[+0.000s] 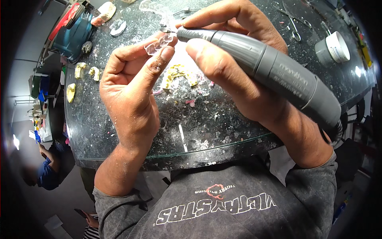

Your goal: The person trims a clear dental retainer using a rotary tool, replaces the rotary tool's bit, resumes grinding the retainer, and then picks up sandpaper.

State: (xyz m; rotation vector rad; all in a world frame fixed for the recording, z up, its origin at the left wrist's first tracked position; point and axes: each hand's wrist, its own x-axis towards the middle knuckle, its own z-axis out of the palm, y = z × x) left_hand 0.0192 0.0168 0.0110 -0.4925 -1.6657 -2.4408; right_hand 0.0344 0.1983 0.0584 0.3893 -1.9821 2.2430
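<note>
My left hand (131, 87) pinches a clear plastic dental tray (156, 45) between thumb and fingers at the top centre. My right hand (242, 87) is wrapped round a dark grey rotary handpiece (288, 79), its cord at the lower right end. The small tip (166, 30) of the handpiece is at the clear tray, touching or very close to it. A yellow-stained dental cast (179, 75) lies on the dusty dark tabletop (211, 143) below my hands, among pink scraps and white debris.
A teal case (69, 38) with a red top, small casts (79, 71) and a pink-white model (102, 14) sit at left. Scissors (295, 34) and a white-grey cup (336, 47) are at right. A person in blue (47, 171) is beyond the left edge; another person's hand (91, 219) holds a phone.
</note>
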